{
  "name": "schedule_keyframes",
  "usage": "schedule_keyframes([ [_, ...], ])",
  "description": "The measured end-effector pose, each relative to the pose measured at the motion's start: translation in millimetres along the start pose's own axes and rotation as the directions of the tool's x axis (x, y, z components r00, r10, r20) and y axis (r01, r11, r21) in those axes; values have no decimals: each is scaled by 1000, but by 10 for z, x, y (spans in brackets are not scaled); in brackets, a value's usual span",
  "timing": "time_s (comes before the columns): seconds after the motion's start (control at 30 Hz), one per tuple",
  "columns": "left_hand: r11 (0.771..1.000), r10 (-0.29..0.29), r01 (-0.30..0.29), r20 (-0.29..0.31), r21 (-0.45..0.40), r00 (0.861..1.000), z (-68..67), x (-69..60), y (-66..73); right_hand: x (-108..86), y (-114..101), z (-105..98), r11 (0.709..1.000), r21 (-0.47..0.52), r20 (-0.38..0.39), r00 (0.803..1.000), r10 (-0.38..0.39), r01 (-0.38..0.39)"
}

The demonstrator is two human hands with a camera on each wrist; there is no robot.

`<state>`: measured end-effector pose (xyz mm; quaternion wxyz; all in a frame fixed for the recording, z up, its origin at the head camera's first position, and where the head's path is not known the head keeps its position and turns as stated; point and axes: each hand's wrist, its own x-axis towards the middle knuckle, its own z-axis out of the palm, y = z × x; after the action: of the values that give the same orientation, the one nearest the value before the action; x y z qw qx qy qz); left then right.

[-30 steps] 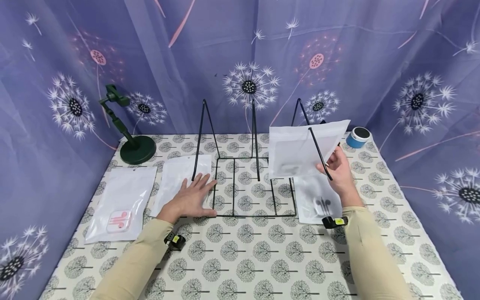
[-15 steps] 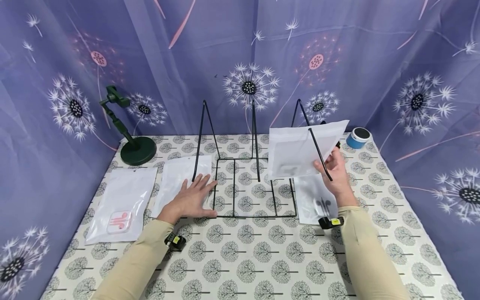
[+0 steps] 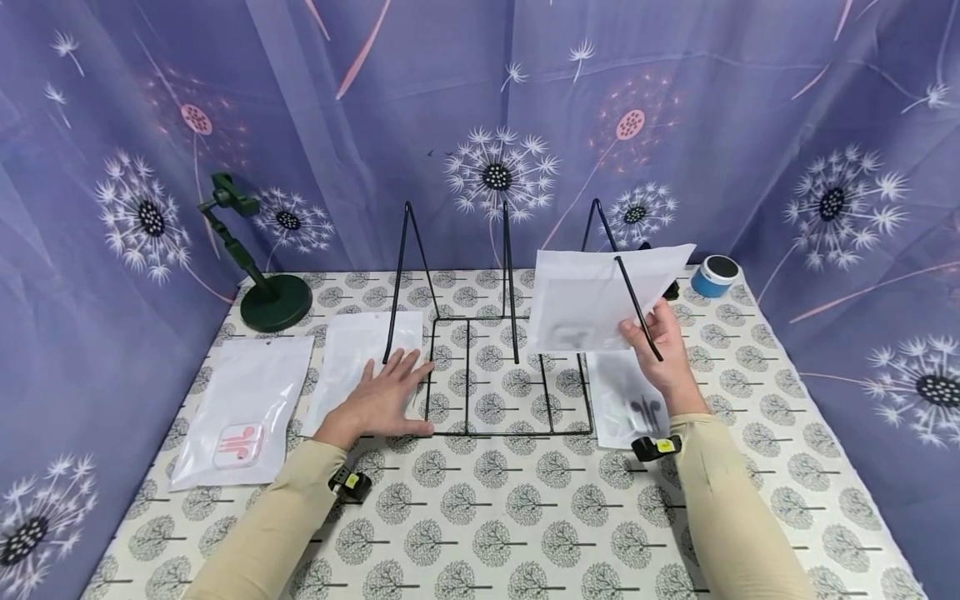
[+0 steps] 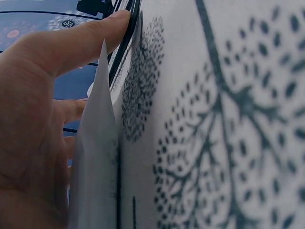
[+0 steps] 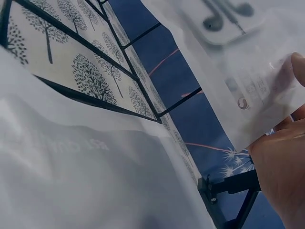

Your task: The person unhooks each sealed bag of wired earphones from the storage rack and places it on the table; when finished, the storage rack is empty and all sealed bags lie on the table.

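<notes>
My right hand pinches the right edge of a white zip pouch, raised and tilted at the right side of a black wire rack. Earphones in a case show through that pouch in the right wrist view. Fingers spread, my left hand lies over the rack's left front corner and a white pouch on the table. In the left wrist view its thumb touches black wire. Another pouch with dark earphones lies at the rack's right.
At far left lies a white pouch with pink earphones. Behind it stands a dark green stand. A blue round speaker is at the back right, near a dark green object partly hidden. A purple curtain surrounds the table.
My right hand has shifted slightly left and down with the pouch. The left hand has stayed in place.
</notes>
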<state>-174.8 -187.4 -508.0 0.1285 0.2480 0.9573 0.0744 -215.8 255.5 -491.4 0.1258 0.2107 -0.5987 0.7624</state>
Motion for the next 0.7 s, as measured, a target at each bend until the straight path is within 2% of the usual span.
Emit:
schedule_keyframes([
  [0.07,1000,-1,1,2,-2,1000,-6,-2,0,3,3,7,1000,25,6,1000,-8,8],
  [0.27,1000,-1,1,6,-2,1000,-18,-9,6,-5,-16,24,1000,-24,7,1000,1,-1],
  [0.5,1000,0,0,6,5,1000,-10,-1,3,-16,-39,26,1000,-23,23,1000,14,-14],
  [0.7,1000,1,-1,5,1,1000,-14,-6,11,-44,-75,28,996,-86,-2,1000,27,-27],
])
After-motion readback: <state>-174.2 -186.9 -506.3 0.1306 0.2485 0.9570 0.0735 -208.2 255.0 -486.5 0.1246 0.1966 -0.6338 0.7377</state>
